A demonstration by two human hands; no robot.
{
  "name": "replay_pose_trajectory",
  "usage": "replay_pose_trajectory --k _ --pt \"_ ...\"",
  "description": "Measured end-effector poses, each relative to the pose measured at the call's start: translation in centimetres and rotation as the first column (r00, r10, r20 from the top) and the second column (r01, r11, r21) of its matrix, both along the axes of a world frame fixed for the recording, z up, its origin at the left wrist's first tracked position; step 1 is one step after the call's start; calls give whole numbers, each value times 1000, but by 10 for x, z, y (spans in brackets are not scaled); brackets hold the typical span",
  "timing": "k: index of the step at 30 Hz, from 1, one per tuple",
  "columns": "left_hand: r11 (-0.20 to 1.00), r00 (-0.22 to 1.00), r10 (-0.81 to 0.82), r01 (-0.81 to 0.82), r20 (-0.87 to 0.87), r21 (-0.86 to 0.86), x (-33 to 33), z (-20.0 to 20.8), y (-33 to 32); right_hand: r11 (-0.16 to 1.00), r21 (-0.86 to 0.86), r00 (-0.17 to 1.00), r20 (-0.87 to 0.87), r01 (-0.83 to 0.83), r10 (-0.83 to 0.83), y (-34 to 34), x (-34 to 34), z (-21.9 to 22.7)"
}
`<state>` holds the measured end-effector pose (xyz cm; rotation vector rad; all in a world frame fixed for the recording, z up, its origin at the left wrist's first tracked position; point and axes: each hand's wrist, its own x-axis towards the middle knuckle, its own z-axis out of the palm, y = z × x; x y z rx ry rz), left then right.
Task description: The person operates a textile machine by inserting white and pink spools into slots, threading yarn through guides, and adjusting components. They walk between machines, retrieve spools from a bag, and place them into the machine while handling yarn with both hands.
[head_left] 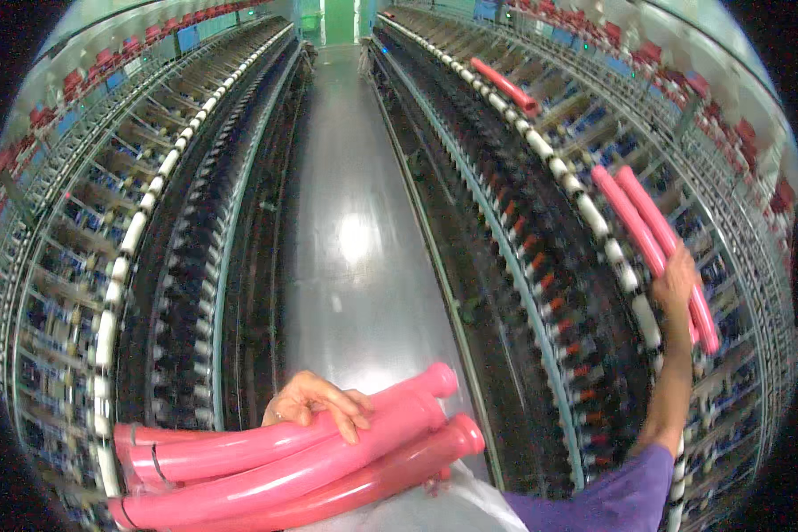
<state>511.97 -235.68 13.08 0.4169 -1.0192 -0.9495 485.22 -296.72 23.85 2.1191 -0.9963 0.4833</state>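
Observation:
Several long pink bobbin tubes lie in a bundle across the front of my body, some with a dark ring near the left end. My left hand curls over the top of this bundle with its fingers bent onto the tubes. Out to the right, my arm in a purple sleeve reaches over the machine. There my right hand grips two more pink bobbin tubes, which lie side by side and slanted. Its fingertips are partly hidden behind them.
Spinning machines with rows of white rollers and dark spindles run along both sides. Between them a shiny grey aisle leads to a green door. Another red tube rests farther up the right machine.

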Motion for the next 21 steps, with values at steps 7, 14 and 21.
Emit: replay_pose_trajectory --k 7,14,21 --pt "949 951 -308 308 -9 64 169 17 -123 961 -57 963 -13 269 -270 68 45 36" --pt "886 942 -316 334 110 -322 307 30 -252 307 645 669 442 -700 598 173 340 94" --pt "906 964 -161 230 212 -355 464 34 -320 -79 793 94 169 -604 981 172 579 50"
